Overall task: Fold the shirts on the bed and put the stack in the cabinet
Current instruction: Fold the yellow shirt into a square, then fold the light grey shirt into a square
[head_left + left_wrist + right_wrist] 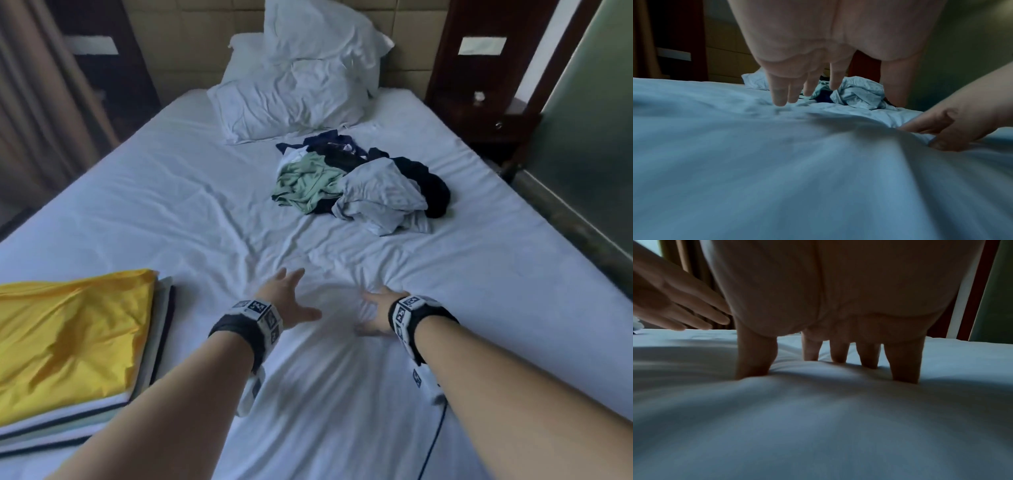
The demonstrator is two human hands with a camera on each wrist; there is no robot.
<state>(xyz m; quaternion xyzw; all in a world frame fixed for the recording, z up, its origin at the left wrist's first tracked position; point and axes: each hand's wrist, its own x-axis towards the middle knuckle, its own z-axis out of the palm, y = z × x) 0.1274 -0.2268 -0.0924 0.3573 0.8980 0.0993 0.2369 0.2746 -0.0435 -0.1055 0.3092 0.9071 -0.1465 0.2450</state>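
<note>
**Mid-task: stack partly built, pile still waiting**

Both hands are lying out over the white sheet (171, 192) in the near middle of the bed, holding no shirt.

- Left hand (291, 298): fingers straight and spread, hovering just above the sheet or grazing it; the left wrist view is showing the fingertips (780, 99) just at the fabric. Contact is too close to call. Gripping nothing.
- Right hand (378, 313): fingers spread and straight, pressing down into the sheet; the right wrist view is showing the fingers (754, 356) denting the fabric and a ridge bunching up around them. It is pressing the sheet rather than pinching it.

Where the task's things are lying:
- Folded stack (68, 342): sitting at the near left of the bed, a yellow shirt on top and several layers showing as pale and dark edges beneath. Exact count is not readable.
- Unfolded pile (359, 185): sitting crumpled further up the bed, toward the right, well apart from both hands and just short of the pillows (301, 78). A green shirt, a pale grey one and dark pieces are tangled together; how many is not clear.

Judgement on progress: folding looks partly done. The pile is still needing to be folded piece by piece and added to the stack. The stack is still on the bed, so the cabinet step is not yet done, and no cabinet can be picked out for certain. The hands look to be smoothing a folding space on the sheet.
</note>
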